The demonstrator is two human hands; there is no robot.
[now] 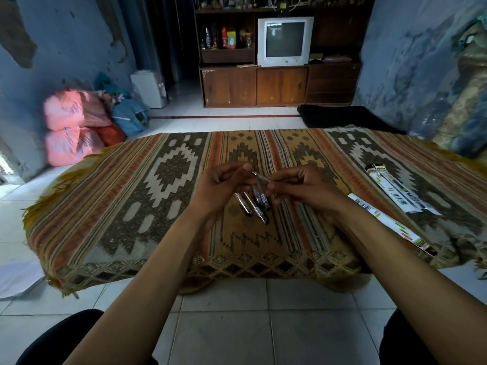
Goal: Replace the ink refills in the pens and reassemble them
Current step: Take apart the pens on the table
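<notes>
Here, both hands (263, 189) pinching one clear pen (261, 177), spare pens (253, 204) on rug beneath.

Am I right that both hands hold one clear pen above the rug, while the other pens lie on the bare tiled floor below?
Not quite. In the head view the left hand and right hand do hold one clear pen above the rug, but the other pens lie on the rug itself, not on the tiled floor.
</notes>
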